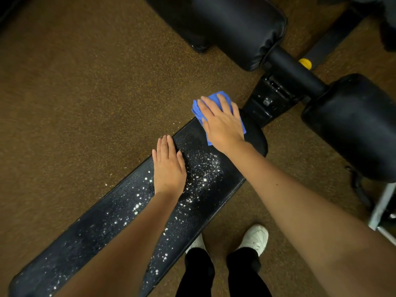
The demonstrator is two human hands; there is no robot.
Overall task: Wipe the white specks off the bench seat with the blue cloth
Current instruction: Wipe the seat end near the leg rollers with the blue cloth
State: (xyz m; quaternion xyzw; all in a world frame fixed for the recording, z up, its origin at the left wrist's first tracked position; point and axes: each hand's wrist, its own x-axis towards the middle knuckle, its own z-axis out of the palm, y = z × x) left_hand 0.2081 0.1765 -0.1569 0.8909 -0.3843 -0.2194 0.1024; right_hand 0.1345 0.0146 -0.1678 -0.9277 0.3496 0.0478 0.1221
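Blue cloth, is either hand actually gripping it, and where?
No grip: right hand presses flat on the blue cloth's middle; left hand rests flat on the bench seat.

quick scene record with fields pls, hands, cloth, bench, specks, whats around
left hand: left hand lies flat, fingers straight, on the bench seat
right hand: right hand presses the blue cloth flat onto the seat's far end
specks: white specks scattered along most of the seat, thickest beside the left hand; a few on the floor
wiped area: the strip just near the cloth looks mostly free of specks
surroundings: black roller pads and a yellow knob beyond the seat; white shoes below
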